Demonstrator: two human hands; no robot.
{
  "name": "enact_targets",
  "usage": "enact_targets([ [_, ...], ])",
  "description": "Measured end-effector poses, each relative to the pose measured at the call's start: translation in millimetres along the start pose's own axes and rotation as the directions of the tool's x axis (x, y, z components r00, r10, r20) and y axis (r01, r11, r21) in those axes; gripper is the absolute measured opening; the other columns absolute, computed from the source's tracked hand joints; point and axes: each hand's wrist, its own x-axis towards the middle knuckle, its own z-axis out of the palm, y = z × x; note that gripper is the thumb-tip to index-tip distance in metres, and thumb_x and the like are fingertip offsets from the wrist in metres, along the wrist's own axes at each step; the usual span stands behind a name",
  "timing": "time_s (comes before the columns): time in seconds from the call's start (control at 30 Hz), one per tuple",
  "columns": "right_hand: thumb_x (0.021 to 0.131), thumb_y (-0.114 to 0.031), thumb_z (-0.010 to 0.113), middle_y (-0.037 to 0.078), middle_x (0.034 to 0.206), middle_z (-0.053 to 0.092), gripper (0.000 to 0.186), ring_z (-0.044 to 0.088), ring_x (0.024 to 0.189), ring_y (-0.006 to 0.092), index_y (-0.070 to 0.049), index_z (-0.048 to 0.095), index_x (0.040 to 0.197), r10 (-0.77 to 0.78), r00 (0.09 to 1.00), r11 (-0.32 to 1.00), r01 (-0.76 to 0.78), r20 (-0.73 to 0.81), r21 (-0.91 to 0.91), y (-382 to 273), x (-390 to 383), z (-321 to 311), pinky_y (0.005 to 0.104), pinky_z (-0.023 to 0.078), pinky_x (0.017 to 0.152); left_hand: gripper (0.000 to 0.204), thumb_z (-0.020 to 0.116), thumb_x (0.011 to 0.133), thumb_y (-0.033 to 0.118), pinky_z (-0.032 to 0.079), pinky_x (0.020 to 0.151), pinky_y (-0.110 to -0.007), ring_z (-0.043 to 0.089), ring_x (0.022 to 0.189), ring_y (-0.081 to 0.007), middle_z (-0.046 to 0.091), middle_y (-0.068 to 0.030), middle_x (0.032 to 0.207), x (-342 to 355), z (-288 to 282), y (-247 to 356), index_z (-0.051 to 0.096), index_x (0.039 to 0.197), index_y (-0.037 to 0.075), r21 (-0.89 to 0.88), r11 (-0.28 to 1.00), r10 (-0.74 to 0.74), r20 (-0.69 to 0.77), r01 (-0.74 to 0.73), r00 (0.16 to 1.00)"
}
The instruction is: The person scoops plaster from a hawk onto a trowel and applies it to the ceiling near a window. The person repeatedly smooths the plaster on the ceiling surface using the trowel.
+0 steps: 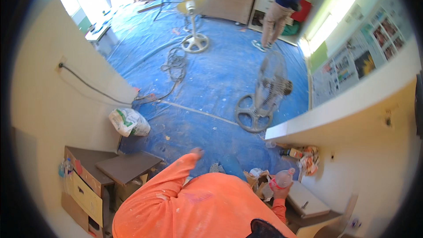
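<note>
My right hand (281,191) is wrapped round a clear plastic bottle (285,177) with a red label, low on the right. Just beside it are crumpled paper and a torn cardboard box (257,178), and a drawer-like panel (308,199) with a dark handle lies to its right. My left hand (198,152) reaches forward over the blue floor sheeting (194,128), touching nothing that I can see. Its fingers are small and smeared, so their pose is unclear. Orange sleeves cover both arms.
A grey fan (269,92) stands ahead right, a yellow-bladed fan (192,22) farther off by a coiled cable (174,66). A white sack (130,122) leans at the left wall above brown cabinet parts (128,167). Another person (277,13) stands at the back. Litter (308,161) lies along the right wall.
</note>
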Motion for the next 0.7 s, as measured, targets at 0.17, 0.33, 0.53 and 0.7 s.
enact_targets([
  [0.17,0.064,-0.033,0.093,0.019,0.132,0.059,0.103,0.062,0.118,0.0317,0.004,0.042,0.145,-0.365,0.915,0.916,0.32,0.173,0.241,-120.1,92.2,135.7,0.044,0.046,0.106,0.044,0.062,0.097,0.047,0.054,0.094,-0.045,0.07,0.108,-0.0355,0.074,-0.0175,0.116,-1.2,-88.1,174.2,0.071,0.123,0.012,-0.143,0.9,0.43,0.134,-0.412,0.893],
  [0.33,0.068,-0.033,0.091,0.019,0.137,0.056,0.085,0.058,0.123,0.0349,0.001,0.053,0.136,-0.627,0.682,0.779,0.546,0.377,0.308,-258.5,206.7,299.7,0.0457,0.045,0.107,0.044,0.063,0.096,0.049,0.055,0.093,-0.043,0.071,0.104,-0.0322,0.074,-0.0162,0.113,68.3,-160.6,102.0,0.072,0.121,0.015,-0.345,0.933,0.007,-0.27,-0.103,0.963],
  [0.53,0.065,-0.038,0.094,0.021,0.137,0.053,0.109,0.057,0.126,0.0343,-0.001,0.033,0.148,-0.592,0.481,0.787,0.518,0.646,0.335,-414.7,309.6,486.1,0.0449,0.046,0.105,0.02,0.061,0.1,0.028,0.044,0.042,-0.033,0.06,0.052,-0.0153,0.065,-0.0038,0.072,99.2,-201.5,-130.8,0.071,0.106,0.011,-0.964,0.266,-0.738,-0.191,0.02,0.647],
  [0.7,0.064,-0.037,0.095,0.02,0.136,0.051,0.107,0.055,0.126,0.0348,-0.001,0.036,0.146,-0.596,0.435,0.749,0.605,0.675,0.27,-493.4,351.3,623.7,0.0439,0.045,0.106,0.027,0.053,0.102,0.027,0.04,0.038,-0.04,0.053,0.042,-0.0221,0.052,-0.0053,0.056,39.7,-190.2,-193.0,0.064,0.087,0.007,-0.997,-0.071,-0.814,0.08,0.038,0.575],
])
